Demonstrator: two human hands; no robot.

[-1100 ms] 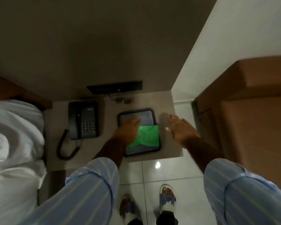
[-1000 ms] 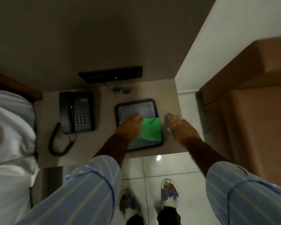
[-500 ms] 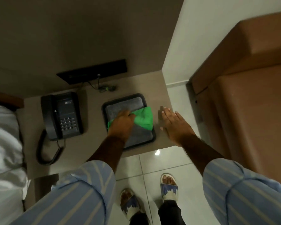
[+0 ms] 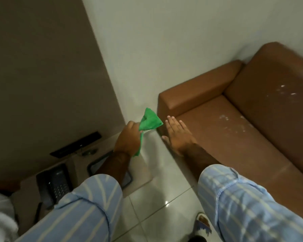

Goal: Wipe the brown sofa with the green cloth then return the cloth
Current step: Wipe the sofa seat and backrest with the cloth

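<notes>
My left hand [image 4: 128,138] grips the green cloth [image 4: 150,121] and holds it in the air above the floor, just left of the sofa's armrest. The cloth sticks up past my knuckles and a strip hangs below my palm. The brown sofa [image 4: 243,130] fills the right side, with pale specks and smears on its seat and backrest. My right hand [image 4: 177,135] is flat with fingers apart, holding nothing, over the near corner of the seat beside the armrest [image 4: 198,91].
A bedside table [image 4: 77,163] at lower left carries a black telephone [image 4: 53,185] and a dark tray [image 4: 98,165], partly hidden by my left arm. White bedding [image 4: 0,215] lies at the far left. Glossy floor tiles [image 4: 156,198] run between table and sofa.
My left hand lifted the green cloth off the tray and carried it right toward the sofa. The view swung right, bringing the sofa seat into sight. My right hand moved over the seat corner.
</notes>
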